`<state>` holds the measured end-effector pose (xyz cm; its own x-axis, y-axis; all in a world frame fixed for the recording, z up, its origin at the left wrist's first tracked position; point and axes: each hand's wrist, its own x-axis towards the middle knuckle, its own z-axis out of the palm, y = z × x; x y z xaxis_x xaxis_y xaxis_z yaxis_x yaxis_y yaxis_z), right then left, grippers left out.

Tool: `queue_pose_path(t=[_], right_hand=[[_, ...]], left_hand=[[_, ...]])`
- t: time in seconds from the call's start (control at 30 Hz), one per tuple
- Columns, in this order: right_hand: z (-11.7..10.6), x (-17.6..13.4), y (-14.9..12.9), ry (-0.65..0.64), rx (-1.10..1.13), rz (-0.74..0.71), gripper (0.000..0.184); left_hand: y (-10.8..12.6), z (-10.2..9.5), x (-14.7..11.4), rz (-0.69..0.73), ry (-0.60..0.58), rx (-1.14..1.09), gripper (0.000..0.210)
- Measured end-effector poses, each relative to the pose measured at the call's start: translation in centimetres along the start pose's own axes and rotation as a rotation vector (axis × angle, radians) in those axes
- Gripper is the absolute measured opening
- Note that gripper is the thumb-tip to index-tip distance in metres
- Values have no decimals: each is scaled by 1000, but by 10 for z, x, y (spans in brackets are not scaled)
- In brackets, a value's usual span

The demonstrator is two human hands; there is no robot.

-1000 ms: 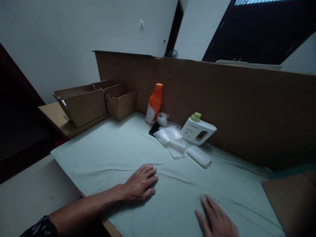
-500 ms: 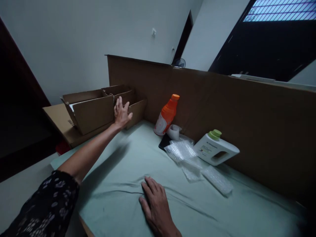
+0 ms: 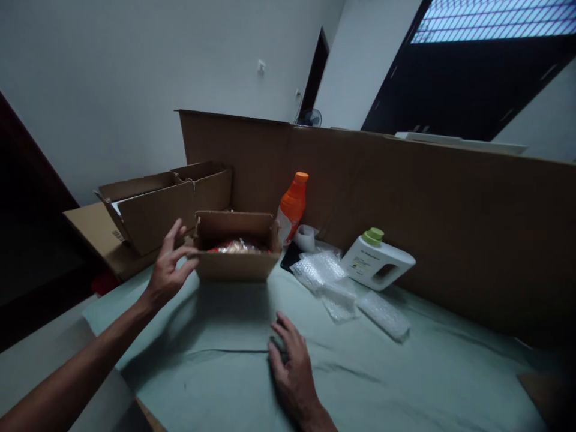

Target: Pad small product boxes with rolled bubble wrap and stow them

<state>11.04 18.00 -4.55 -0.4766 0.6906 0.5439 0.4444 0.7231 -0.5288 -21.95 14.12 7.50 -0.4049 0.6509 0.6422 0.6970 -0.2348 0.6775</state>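
A small uncovered cardboard box [image 3: 234, 267] sits toward the left of the table, with shiny clear-and-red packets [image 3: 240, 246] inside. My left hand [image 3: 168, 267] is at its left front corner, thumb and a finger pinching the edge while the index finger points up. Nothing is in my right hand [image 3: 291, 366], which rests near the cloth in front of the box, fingers loosely bent and apart from the thumb.
Behind my left hand stands a longer divided cardboard box [image 3: 157, 210]. An orange-capped bottle [image 3: 293, 201], a tape roll [image 3: 306, 238], bubble wrap [image 3: 321, 270] and a white green-capped jug [image 3: 375, 264] line the tall cardboard panel [image 3: 405, 198].
My left hand has come back toward me and left of its earlier spot. The small box has come out from beside the divided box onto the cloth. My right hand has shifted slightly right.
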Motion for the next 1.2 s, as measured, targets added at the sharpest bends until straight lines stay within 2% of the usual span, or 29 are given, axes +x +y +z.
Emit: queue_pose_path(t=[0.03,0.1,0.17,0.2,0.27,0.33,0.47,0.6,0.73,0.83,0.93,1.03,1.1,1.2], right_hand=[[-1,0,2,63,10,37,38],[-3,1,3,136,44,107,41],[-5,0,0,113,109,159,45],[-6,-1,-3,79,147,179,46],[-9,-3,-10,16,213,204,47],[-14,-5,-17,-2,252,226,50],[-33,-13,-22,78,296,350,49],[-70,-24,-6,131,203,472,41],[-118,-30,37,132,83,515,29],[-151,-21,81,198,-30,557,34],[-170,0,123,249,-114,600,41],[-179,20,152,270,-122,645,28],[-186,22,160,295,-96,685,19],[-208,-6,151,334,-19,743,33]], left_hand=[[5,-12,-25,-13,-11,-49,14],[8,-27,-67,-94,18,-202,53],[4,-32,-99,-257,-40,-288,85],[-1,-31,-111,-362,-109,-292,93],[-12,-23,-129,-533,-246,-235,95],[-20,-12,-138,-581,-320,-159,86],[-16,14,-144,-515,-397,-126,77],[12,50,-146,-469,-516,-198,78],[37,89,-148,-393,-634,-242,69],[46,111,-155,-297,-696,-176,62],[51,122,-163,-193,-675,-64,55],[54,126,-166,-141,-650,13,49],[56,127,-165,-132,-640,41,48],[57,129,-162,-146,-625,47,47]])
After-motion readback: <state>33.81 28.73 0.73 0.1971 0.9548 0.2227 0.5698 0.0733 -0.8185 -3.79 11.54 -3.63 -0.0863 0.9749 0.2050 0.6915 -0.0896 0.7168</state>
